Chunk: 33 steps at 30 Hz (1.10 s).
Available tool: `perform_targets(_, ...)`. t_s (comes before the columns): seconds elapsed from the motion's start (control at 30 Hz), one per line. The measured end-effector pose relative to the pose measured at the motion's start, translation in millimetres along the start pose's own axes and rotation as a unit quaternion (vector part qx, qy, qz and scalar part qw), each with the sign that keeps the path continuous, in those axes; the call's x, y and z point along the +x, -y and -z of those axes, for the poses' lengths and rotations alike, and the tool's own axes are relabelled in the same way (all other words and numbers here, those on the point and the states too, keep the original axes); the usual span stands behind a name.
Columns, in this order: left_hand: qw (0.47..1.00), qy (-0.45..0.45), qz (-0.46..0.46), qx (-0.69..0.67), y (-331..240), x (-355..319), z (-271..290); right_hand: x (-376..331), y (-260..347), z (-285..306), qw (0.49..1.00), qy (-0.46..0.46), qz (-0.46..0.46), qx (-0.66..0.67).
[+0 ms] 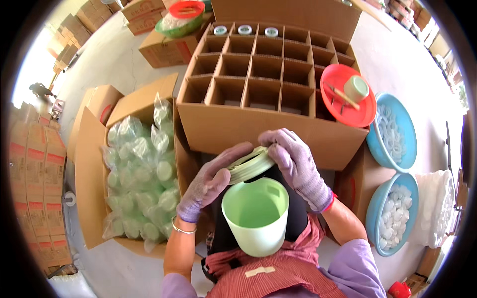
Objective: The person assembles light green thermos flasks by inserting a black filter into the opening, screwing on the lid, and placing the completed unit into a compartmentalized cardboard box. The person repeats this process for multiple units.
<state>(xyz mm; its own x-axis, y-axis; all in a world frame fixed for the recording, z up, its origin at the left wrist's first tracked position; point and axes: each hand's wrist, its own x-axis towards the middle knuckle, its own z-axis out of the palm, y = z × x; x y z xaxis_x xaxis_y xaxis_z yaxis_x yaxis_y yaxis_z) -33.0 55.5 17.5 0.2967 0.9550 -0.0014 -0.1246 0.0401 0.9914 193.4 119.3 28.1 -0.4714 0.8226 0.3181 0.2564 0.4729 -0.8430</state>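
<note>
A pale green round lid (251, 169) is held tilted between my two gloved hands, above a pale green plastic canister (258, 233). The canister stands open-topped on my lap, its inside bare, with a small rectangular notch near the right of its rim. My left hand (211, 179) grips the lid's left edge, thumb toward me and fingers over the far side. On the lid's right edge, my right hand (297, 164) presses with bent fingers. The lid's underside is partly hidden.
Ahead stands a large divided carton (268, 119) with three lidded items in its far row. A red basin (343, 74) with a green cup rests on its right corner. A carton (89, 188) of bagged green cups is left; blue basins (372, 213) of white parts are right.
</note>
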Motion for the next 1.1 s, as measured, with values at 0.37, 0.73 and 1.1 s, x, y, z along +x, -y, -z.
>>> perform_targets(0.37,0.952,-0.164,-0.021,-0.259,55.4,50.7,-17.9,45.7,-30.4,-11.9,0.987,0.003,0.098,-0.13)
perform_targets(0.73,0.956,-0.145,-0.154,-0.202,46.2,86.9,-9.3,67.6,-71.0,-9.1,0.914,0.091,0.239,-0.314)
perform_targets(1.1,0.788,0.028,-0.379,0.485,22.1,110.8,9.1,45.3,-78.7,-11.8,0.768,0.081,-0.32,0.548)
